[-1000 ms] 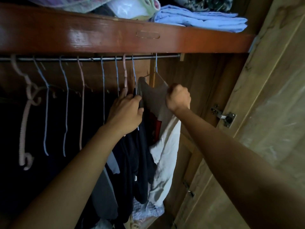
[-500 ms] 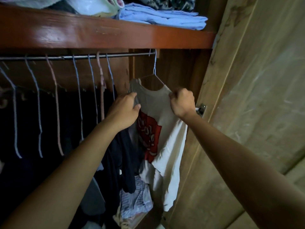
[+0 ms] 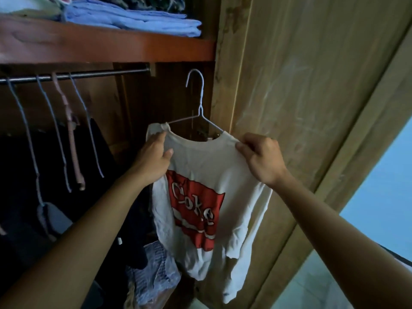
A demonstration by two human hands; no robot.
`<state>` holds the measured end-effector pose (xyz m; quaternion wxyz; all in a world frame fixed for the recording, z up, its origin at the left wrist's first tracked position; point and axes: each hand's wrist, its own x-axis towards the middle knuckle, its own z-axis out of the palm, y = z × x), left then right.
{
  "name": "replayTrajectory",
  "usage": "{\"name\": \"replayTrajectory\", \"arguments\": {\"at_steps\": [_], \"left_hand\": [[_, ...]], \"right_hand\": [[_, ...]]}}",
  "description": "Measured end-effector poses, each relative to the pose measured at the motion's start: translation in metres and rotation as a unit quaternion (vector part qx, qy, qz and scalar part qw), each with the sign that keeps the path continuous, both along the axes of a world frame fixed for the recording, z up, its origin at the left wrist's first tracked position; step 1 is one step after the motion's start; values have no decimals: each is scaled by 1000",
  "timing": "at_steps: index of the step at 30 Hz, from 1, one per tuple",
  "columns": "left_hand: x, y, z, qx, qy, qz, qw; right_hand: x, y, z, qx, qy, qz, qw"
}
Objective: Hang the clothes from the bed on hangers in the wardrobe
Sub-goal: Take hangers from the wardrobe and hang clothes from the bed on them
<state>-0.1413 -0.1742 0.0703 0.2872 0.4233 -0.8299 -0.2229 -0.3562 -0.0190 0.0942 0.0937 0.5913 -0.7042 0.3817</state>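
Wardrobe: wooden wardrobe point(image 3: 169, 103) open before me, its pale door point(image 3: 301, 108) swung out on the right.
Shelf: red-brown shelf point(image 3: 107, 46) above the rail carries folded blue cloth point(image 3: 133, 18).
Rail: metal rail point(image 3: 75, 75) bears wire hangers point(image 3: 55, 130) and dark clothes point(image 3: 20, 186) to the left.
Shirt: white shirt point(image 3: 231, 208) with a red Coke print sits on a white wire hanger point(image 3: 197, 101), its hook clear of the rail, near the rail's right end.
Left hand: my left hand point(image 3: 153, 157) grips the shirt's left shoulder.
Right hand: my right hand point(image 3: 260, 157) pinches the right shoulder.
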Motion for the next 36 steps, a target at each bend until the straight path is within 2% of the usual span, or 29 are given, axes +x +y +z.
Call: {"name": "replayTrajectory", "arguments": {"at_steps": [10, 15, 17, 20, 22, 32, 36], "left_hand": [[-69, 27, 4, -63, 47, -29, 997], [-110, 52, 2, -143, 82, -118, 979], [-127, 68, 4, -130, 102, -181, 970], [-157, 102, 7, -80, 153, -281, 944], [-177, 125, 7, -55, 170, -323, 929], [-254, 203, 15, 8, 213, -517, 829], [-267, 228, 21, 10, 220, -558, 800]], "right_hand": [[-59, 125, 22, -10, -4, -28, 1000], [-83, 193, 30, -13, -5, -50, 999], [-98, 220, 30, -12, 28, -80, 996], [-118, 259, 28, 4, 96, -144, 985], [-127, 283, 26, 10, 101, -178, 979], [-97, 378, 20, 32, -3, -333, 942], [-63, 405, 18, 1, -23, -393, 919]]}}
